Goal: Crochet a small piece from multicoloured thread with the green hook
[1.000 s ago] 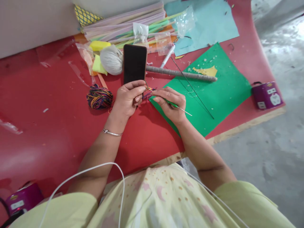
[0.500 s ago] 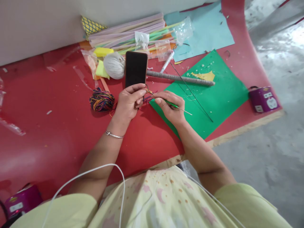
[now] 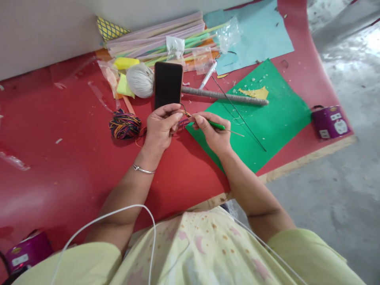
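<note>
My right hand [image 3: 214, 130] is closed round a crochet hook [image 3: 217, 125] with a green handle; one thin metal end points out to the right, and the other end lies among the stitches. My left hand [image 3: 164, 126] pinches a small strip of multicoloured crochet work [image 3: 186, 113] between thumb and fingers. A strand runs from the left hand toward a ball of dark multicoloured yarn [image 3: 125, 124] on the red table. Part of the crochet piece is hidden by the fingers. Just beyond my left hand a black phone [image 3: 168, 84] leans upright.
A grey-wrapped stick [image 3: 225, 95] with a round white head [image 3: 140, 80] lies behind the phone. A green sheet [image 3: 252, 130] bears a thin dark rod [image 3: 240, 114] and yellow scrap [image 3: 255, 93]. Pastel strips [image 3: 157, 35] lie at the back; a purple box [image 3: 331, 122] stands at the right edge.
My right hand has turned slightly, so the hook's handle and free end sit a little higher and farther right. Both hands stay close together, and the left keeps its pinch.
</note>
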{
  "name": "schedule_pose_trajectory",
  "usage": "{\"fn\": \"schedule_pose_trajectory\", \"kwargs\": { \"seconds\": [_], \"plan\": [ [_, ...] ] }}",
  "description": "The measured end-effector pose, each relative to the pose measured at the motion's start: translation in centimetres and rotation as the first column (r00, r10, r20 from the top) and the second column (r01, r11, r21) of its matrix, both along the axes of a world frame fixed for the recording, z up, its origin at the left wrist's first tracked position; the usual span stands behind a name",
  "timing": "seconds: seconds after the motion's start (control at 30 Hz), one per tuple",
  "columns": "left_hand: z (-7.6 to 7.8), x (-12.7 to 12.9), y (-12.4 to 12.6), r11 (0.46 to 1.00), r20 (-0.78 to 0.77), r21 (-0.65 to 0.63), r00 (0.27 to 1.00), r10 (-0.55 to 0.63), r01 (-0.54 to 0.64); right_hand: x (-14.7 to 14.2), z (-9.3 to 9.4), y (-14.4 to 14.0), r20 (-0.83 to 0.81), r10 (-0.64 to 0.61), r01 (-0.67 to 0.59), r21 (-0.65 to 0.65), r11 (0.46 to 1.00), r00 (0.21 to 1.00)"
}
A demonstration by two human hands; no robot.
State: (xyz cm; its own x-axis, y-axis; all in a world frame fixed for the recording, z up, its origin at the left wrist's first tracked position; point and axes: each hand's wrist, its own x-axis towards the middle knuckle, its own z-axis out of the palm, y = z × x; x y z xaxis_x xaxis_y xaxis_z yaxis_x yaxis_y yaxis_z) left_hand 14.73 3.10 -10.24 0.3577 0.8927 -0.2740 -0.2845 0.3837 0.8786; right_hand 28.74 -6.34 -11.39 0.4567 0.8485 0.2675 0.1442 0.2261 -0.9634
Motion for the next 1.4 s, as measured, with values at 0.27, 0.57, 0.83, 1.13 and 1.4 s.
{"fn": "schedule_pose_trajectory", "kwargs": {
  "seconds": [0.27,0.57,0.83,1.13,1.4],
  "plan": [
    [0.2,-0.2,0.2,0.998,0.049,-0.042,0.998,-0.038,0.040,0.5,-0.1,-0.1,0.274,0.081,-0.125,0.150,0.981,0.958],
    [0.0,-0.2,0.2,0.998,0.072,-0.028,0.996,-0.056,0.058,0.6,0.5,-0.2,0.334,0.042,-0.089,0.128,0.988,0.942],
    [0.1,-0.2,0.2,0.998,0.056,-0.034,0.997,-0.046,0.048,0.4,0.9,-0.3,0.290,0.016,-0.061,0.146,0.987,0.957],
    [0.0,0.0,0.1,0.999,0.070,-0.027,0.997,-0.022,0.024,0.5,0.9,-0.4,0.281,0.029,-0.071,0.142,0.987,0.959],
    [-0.2,-0.1,0.0,1.000,0.068,0.006,0.997,-0.019,0.018,0.4,0.9,-0.3,0.279,0.029,-0.055,0.087,0.995,0.960]
  ]
}}
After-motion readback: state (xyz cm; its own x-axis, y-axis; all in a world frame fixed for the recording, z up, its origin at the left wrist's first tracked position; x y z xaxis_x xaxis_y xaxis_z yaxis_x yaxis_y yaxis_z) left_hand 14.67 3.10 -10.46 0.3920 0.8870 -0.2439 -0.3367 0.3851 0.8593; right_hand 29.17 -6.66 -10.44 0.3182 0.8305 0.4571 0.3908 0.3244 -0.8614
